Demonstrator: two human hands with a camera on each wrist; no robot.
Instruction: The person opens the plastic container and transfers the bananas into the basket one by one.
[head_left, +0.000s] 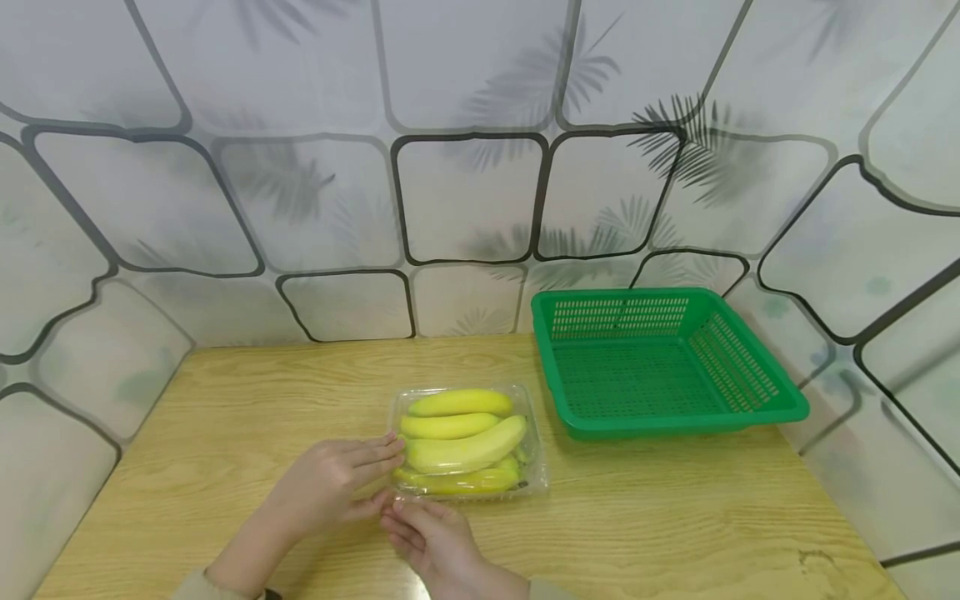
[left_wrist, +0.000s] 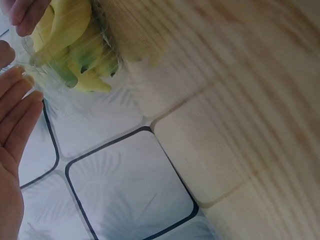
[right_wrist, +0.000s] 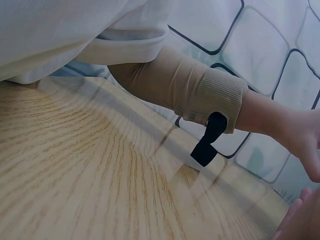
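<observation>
Several yellow bananas [head_left: 457, 450] lie side by side in a clear plastic box [head_left: 534, 446] on the table, their greenish ends showing in the left wrist view. My left hand [head_left: 337, 479] is at the box's left side, its fairly straight fingers touching the wall and the thumb low near the front corner. At that same front left corner, my right hand [head_left: 442, 546] pinches the plastic edge between thumb and curled fingers. The fingertips of both hands come close together there. In the right wrist view, part of the left hand [right_wrist: 300, 140] shows, with the box out of sight.
A green plastic basket [head_left: 577, 427] with slotted sides stands at the back right, apart from the box. The wooden table [head_left: 675, 517] meets patterned walls [head_left: 465, 200] behind and at both sides. A black strap [right_wrist: 207, 142] hangs from the left sleeve cuff.
</observation>
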